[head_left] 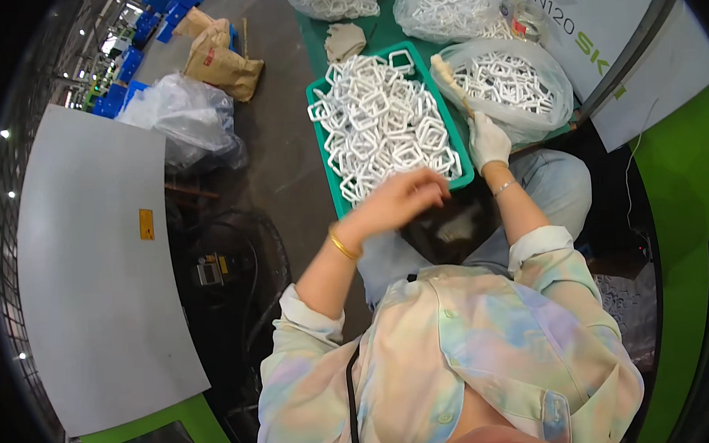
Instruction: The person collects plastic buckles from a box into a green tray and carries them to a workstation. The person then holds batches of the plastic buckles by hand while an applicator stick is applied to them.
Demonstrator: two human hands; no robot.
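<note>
My left hand (pixel 408 195), bare with a gold bangle at the wrist, hovers over the near edge of a green crate (pixel 461 160). Its fingers are loosely bent and a little blurred, with nothing visible in them. White open-frame plastic rings (pixel 380 110), angular in outline, fill the crate in a heap. To the right, my white-gloved right hand (pixel 489 142) is closed around the lower end of a thin tan stick (pixel 454 85) with a thicker pale top. That hand is between the crate and an open clear bag (pixel 562 99) of similar white pieces; its fingertips are partly hidden.
More bags of white pieces (pixel 446 1) stand at the back, near a roll of tape (pixel 526 26). A crumpled glove (pixel 345 40) lies beyond the crate. A dark round container (pixel 452 230) is at my lap. Grey machine panels (pixel 106 269) flank me.
</note>
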